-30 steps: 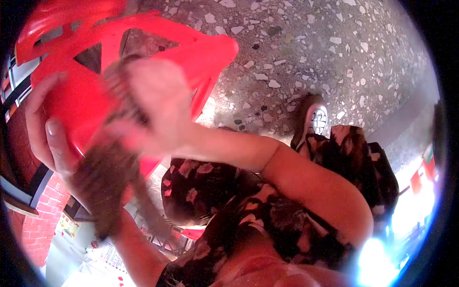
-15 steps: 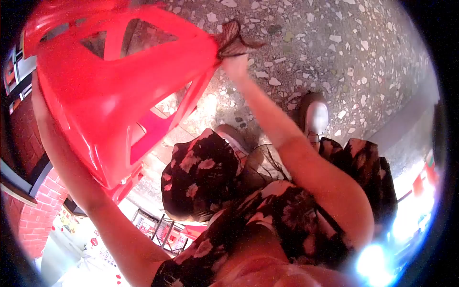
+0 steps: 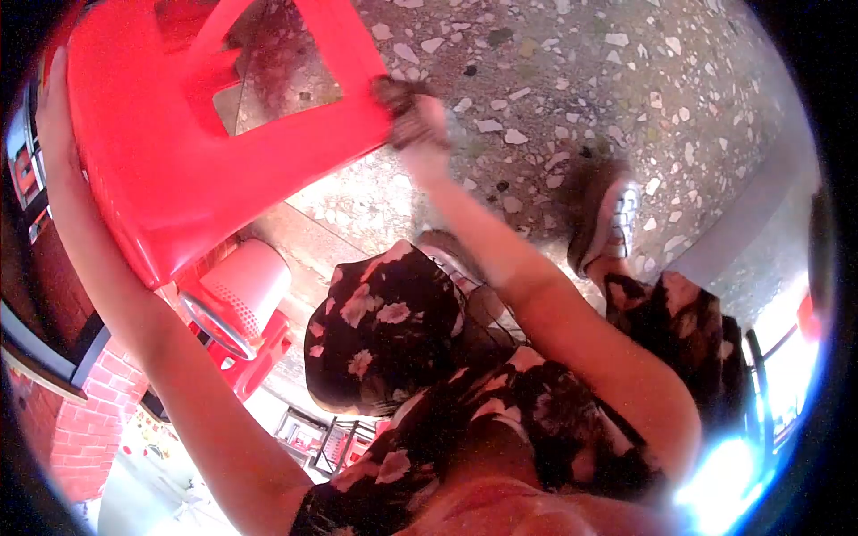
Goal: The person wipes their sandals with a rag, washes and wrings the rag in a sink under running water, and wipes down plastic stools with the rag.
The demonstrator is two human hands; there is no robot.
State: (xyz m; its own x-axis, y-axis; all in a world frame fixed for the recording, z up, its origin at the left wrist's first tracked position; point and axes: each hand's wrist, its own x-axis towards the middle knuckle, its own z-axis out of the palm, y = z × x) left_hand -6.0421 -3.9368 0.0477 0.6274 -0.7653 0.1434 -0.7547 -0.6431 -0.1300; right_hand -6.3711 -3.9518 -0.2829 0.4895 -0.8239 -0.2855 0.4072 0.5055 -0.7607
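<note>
A red plastic stool (image 3: 179, 143) is tilted on its side at the upper left, its legs pointing to the right. My left hand (image 3: 55, 112) holds the outer edge of the seat at the far left, its fingers partly hidden. My right hand (image 3: 427, 147), blurred, is closed on a dark, thin cloth (image 3: 407, 109). That cloth touches the end of a stool leg.
Below the stool stands a pale perforated bin (image 3: 246, 286), with another red plastic piece (image 3: 259, 364) beside it. My shoe (image 3: 617, 219) rests on the speckled floor (image 3: 536, 80). Red brickwork (image 3: 88, 438) shows at lower left.
The stool has turned and shifted, uncovering the bin. My right hand first crossed to the left over the seat, then moved out with the cloth to the leg. My left hand slid up the edge.
</note>
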